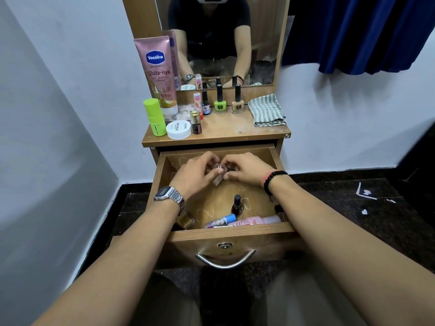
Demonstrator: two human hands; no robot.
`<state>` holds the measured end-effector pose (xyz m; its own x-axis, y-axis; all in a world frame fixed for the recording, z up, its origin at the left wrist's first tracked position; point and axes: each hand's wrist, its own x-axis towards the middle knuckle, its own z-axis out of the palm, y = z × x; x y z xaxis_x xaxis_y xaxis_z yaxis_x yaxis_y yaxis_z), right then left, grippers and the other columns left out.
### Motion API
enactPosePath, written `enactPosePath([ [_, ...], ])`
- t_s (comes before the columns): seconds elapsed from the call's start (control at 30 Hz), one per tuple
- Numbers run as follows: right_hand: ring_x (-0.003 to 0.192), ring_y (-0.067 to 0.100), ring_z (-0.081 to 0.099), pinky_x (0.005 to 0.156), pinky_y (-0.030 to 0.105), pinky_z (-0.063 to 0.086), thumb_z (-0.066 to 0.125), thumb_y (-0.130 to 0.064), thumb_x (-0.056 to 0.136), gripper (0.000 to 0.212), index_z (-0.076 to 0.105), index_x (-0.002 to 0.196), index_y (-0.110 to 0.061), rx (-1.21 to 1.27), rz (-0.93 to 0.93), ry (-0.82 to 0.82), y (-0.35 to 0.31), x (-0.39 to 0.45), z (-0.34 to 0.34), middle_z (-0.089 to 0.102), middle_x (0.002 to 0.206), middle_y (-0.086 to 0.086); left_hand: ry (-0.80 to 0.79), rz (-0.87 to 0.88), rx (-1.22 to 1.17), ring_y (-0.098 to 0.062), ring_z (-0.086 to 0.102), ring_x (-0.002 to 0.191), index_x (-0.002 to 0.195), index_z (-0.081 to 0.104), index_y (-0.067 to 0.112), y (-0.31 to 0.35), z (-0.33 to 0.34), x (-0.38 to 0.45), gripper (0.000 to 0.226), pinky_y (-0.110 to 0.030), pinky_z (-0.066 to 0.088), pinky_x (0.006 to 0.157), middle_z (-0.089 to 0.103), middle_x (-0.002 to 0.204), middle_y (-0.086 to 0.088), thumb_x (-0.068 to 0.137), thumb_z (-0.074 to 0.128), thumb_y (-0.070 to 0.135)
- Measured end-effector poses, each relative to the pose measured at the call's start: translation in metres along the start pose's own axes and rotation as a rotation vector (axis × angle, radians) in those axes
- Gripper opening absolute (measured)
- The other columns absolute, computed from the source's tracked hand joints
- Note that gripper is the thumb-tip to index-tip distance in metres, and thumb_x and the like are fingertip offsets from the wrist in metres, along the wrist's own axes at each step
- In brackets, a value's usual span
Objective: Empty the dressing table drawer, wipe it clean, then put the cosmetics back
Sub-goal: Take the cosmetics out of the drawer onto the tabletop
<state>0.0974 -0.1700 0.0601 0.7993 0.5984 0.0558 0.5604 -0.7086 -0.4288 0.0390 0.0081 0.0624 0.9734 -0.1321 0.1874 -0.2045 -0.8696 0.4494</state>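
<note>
A: Entry. We log both hands inside the open brown wooden drawer (162, 184), toward its back half. The left hand (191, 175) and right hand (244, 171) meet at the middle, fingers curled in a narrow pinch round small items: a pale pink, stick-shaped tube (217, 178) and a small dark-capped glass bottle (223, 169). Which hand carries which, we cannot tell.

B: Axis of the tube?

A: It slants, its free end down toward the drawer front, its upper end hidden between the fingers. Both hands are about equally near it. We judge the lift goes up and away to the wooden counter (235, 128), which lies straight beyond the drawer.

B: Left in the drawer?

A: A dark maroon nail-polish bottle (237, 205) stands upright near the middle; a blue-capped stick (221, 221) and a pink tube (259, 220) lie along the front wall; an amber bottle (186, 220) sits under the left wrist. Emptying looks part done.

B: Surface and room?

A: The counter carries a pink lotion tube (156, 71), a lime-green bottle (154, 117), a white round tin (179, 129), nail polishes, and a folded striped grey cloth (267, 110) at its right. White walls, dark floor, blue curtain (353, 31).
</note>
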Motion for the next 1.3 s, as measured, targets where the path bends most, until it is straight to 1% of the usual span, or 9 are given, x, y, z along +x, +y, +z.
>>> enactPosePath([
  [0.13,0.085,0.011,0.058,0.077,0.027,0.046,0.069,-0.033,0.084,0.027,0.065,0.109,-0.025,0.120,-0.042,0.060,-0.002,0.001,-0.002,0.069,0.095,-0.004,0.080,0.000,-0.048,-0.018,0.063,0.090,0.105,0.060,0.022,0.001,-0.004,0.001,0.021,-0.040,0.052,0.079,0.069,0.096,0.004,0.090,0.062,0.036],
  [0.37,0.096,0.014,0.067,0.084,0.026,0.056,0.076,-0.023,0.079,0.023,0.070,0.101,-0.018,0.729,0.016,0.209,-0.011,-0.008,-0.020,0.071,0.101,0.004,0.160,0.001,-0.127,-0.017,0.065,0.084,0.111,0.056,0.022,0.005,-0.009,-0.001,0.023,-0.042,0.054,0.076,0.068,0.099,0.003,0.094,0.056,0.037],
  [0.47,0.089,0.016,0.066,0.078,0.029,0.055,0.076,-0.020,0.079,0.025,0.069,0.102,-0.011,0.894,0.061,0.326,-0.014,-0.007,-0.030,0.072,0.102,0.008,0.153,0.025,-0.140,-0.017,0.065,0.088,0.118,0.050,0.021,0.007,-0.010,-0.002,0.029,-0.042,0.053,0.079,0.067,0.105,0.004,0.096,0.049,0.041],
  [0.57,0.081,0.008,0.066,0.075,0.025,0.056,0.078,-0.021,0.077,0.030,0.069,0.104,-0.013,0.801,0.112,0.433,-0.015,0.007,-0.050,0.072,0.100,0.003,0.168,0.031,-0.131,-0.014,0.062,0.089,0.122,0.048,0.022,0.008,-0.011,-0.002,0.031,-0.042,0.052,0.080,0.065,0.107,0.007,0.098,0.044,0.042],
  [0.7,0.086,0.013,0.062,0.073,0.029,0.056,0.080,-0.020,0.071,0.039,0.064,0.107,-0.017,0.497,0.137,0.502,-0.026,0.048,-0.076,0.066,0.097,-0.001,0.162,0.040,-0.095,-0.017,0.062,0.090,0.120,0.048,0.024,0.007,-0.010,-0.001,0.029,-0.043,0.052,0.078,0.065,0.108,0.005,0.097,0.045,0.042],
  [0.87,0.081,0.014,0.052,0.060,0.020,0.040,0.080,-0.012,0.064,0.050,0.050,0.104,-0.017,0.296,0.197,0.508,-0.043,0.098,-0.081,0.054,0.086,-0.004,0.156,0.029,-0.090,-0.017,0.061,0.087,0.117,0.047,0.028,0.006,-0.010,-0.001,0.027,-0.042,0.053,0.076,0.062,0.101,0.010,0.096,0.045,0.044],
  [1.0,0.084,0.021,0.057,0.072,0.034,0.050,0.079,-0.014,0.065,0.050,0.041,0.096,-0.020,0.188,0.262,0.464,-0.047,0.122,-0.069,0.056,0.091,0.000,0.137,0.032,-0.062,-0.018,0.061,0.087,0.116,0.046,0.028,0.006,-0.010,-0.001,0.026,-0.042,0.052,0.075,0.063,0.101,0.011,0.096,0.045,0.044],
  [1.17,0.088,0.023,0.059,0.066,0.029,0.040,0.077,-0.014,0.069,0.047,0.040,0.096,-0.020,0.156,0.294,0.490,-0.049,0.128,-0.063,0.063,0.097,0.004,0.135,0.029,-0.020,-0.021,0.062,0.088,0.107,0.048,0.029,0.005,-0.008,-0.001,0.018,-0.039,0.051,0.073,0.065,0.098,0.011,0.094,0.047,0.041],
  [1.3,0.085,0.023,0.061,0.076,0.038,0.051,0.077,-0.018,0.070,0.049,0.040,0.103,-0.019,0.170,0.250,0.521,-0.046,0.125,-0.059,0.063,0.092,0.005,0.139,0.001,0.007,-0.026,0.063,0.088,0.100,0.051,0.028,0.004,-0.008,-0.002,0.015,-0.039,0.052,0.072,0.066,0.100,0.006,0.094,0.046,0.041],
])
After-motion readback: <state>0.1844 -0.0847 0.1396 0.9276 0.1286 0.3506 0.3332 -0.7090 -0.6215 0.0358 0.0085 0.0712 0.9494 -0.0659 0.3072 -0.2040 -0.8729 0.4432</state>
